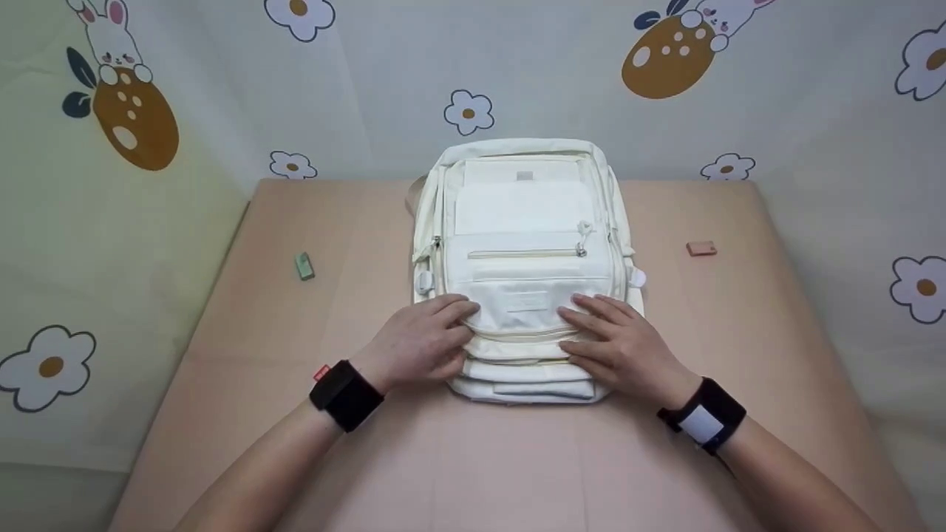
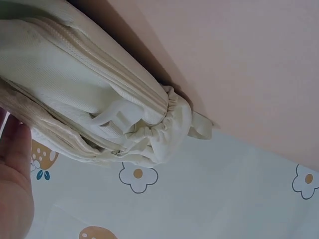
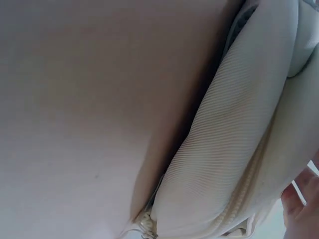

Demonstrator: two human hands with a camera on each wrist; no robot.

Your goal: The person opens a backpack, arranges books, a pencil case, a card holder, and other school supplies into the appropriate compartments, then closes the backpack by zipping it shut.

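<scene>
A cream-white backpack lies on its back at the middle of the table, front pocket up and bottom end toward me. My left hand touches the lower left edge of the front pocket, its fingertips over the fabric. On the opposite side, my right hand rests with spread fingers on the lower right edge. The left wrist view shows the backpack's side, with a zipper and a gathered side pocket, beside my fingers. In the right wrist view, ribbed fabric fills the right half, hiding most of that hand.
A small green box-like block lies left of the backpack, and a small pink one lies to its right. The table has a pinkish-beige cover. Patterned cloth hangs behind and at both sides.
</scene>
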